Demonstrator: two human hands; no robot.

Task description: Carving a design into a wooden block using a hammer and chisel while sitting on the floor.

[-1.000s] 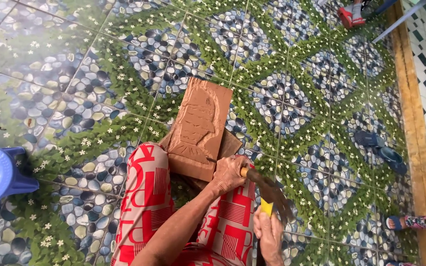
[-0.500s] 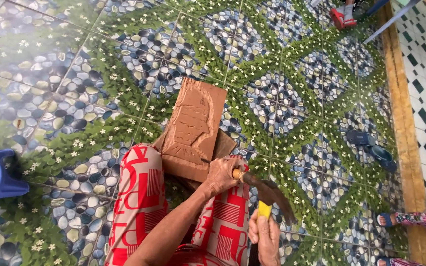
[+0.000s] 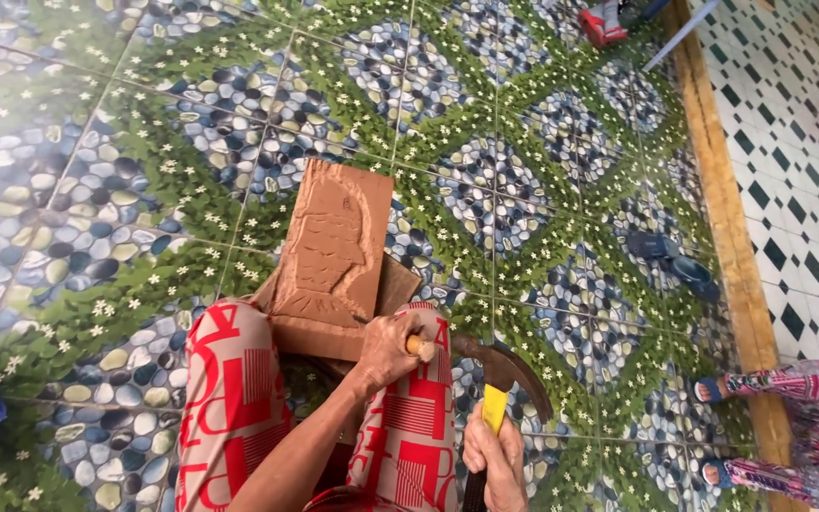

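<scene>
- Floor (image 3: 542,123): glazed tiles printed with blue-grey pebbles, green leaves and small white flowers; it fills most of the frame, with a wooden threshold strip (image 3: 727,218) down the right side and diamond-pattern tiling past it.
- Carved wooden panel (image 3: 329,261): reddish-brown rectangular board at centre frame, a figure cut in relief on its face. It leans on a second board beneath it, lower edge resting between the person's knees, which are clothed in red-and-white patterned fabric.
- Left hand (image 3: 386,351): grip curled tight round the pale wooden handle of a chisel (image 3: 417,348), just below the panel's lower right corner. The blade seems aimed at the lower edge of the carving; its tip is too small to make out.
- Right hand (image 3: 495,455): grip wrapped round the yellow shaft of a hammer (image 3: 509,374), whose dark head lies just right of the chisel butt, very near or touching; contact cannot be told.
- Change: half a second ago the hammer head sat lower and farther from the chisel; it has now come up to the handle end, which reads as a strike in a carving stroke.
- Surroundings: dark sandals (image 3: 670,256) at right, a red object at top, another person's patterned sleeve at lower right.
</scene>
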